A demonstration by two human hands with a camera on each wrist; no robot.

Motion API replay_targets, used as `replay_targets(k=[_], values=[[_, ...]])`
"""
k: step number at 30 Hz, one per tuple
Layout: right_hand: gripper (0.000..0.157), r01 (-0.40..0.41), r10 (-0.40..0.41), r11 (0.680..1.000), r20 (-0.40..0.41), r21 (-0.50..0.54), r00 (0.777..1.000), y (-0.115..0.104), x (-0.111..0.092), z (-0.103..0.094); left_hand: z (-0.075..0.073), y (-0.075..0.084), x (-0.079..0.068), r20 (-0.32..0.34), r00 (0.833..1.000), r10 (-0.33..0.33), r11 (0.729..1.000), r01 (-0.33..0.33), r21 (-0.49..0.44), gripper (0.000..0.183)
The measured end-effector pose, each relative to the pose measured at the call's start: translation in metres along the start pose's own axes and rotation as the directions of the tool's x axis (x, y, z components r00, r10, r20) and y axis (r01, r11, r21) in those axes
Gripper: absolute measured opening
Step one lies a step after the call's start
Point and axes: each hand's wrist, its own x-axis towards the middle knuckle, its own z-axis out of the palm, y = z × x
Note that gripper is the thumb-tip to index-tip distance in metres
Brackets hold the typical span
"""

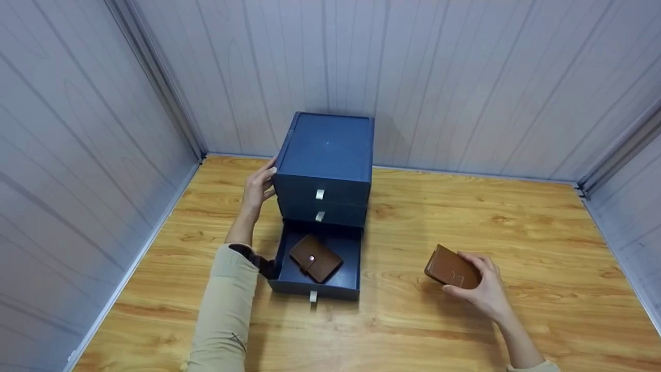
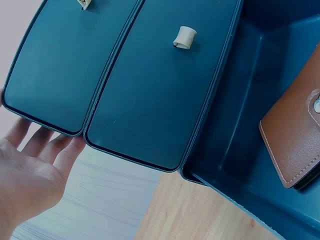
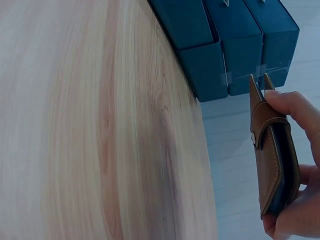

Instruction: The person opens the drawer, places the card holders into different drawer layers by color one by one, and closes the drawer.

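Note:
A blue desktop drawer unit (image 1: 324, 147) has its bottom drawer (image 1: 351, 268) pulled out. In that drawer lies a brown leather wallet (image 1: 329, 261) with a snap strap. My left hand (image 1: 260, 186) rests against the unit's left side near the top front corner, its fingers (image 2: 65, 152) extended along the side wall. Over the table to the right, my right hand (image 1: 488, 289) holds a second brown wallet (image 1: 454, 268) by its edges, between thumb and fingers. Its strap and snap face the right wrist camera, and this wallet (image 3: 267, 155) is tilted.
The wood-grain table (image 1: 413, 330) runs back to a pale panelled wall (image 1: 413, 77), with side walls left and right. Two upper drawers with small white pull tabs (image 1: 320, 195) are closed above the extended one.

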Motion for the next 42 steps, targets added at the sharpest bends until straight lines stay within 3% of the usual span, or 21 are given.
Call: replay_targets(k=[13,42], values=[[0.077,0.005,-0.007,1.000,0.054,0.030,0.999,-0.016,0.004,0.019,-0.001,-0.002,0.002,0.015,1.000,0.006,1.000,-0.005,-0.008,0.046],[0.075,0.151,-0.155,0.986,0.069,0.064,0.985,-0.061,0.022,0.076,0.005,0.000,0.003,0.015,1.000,-0.002,1.000,0.002,0.001,0.046]])
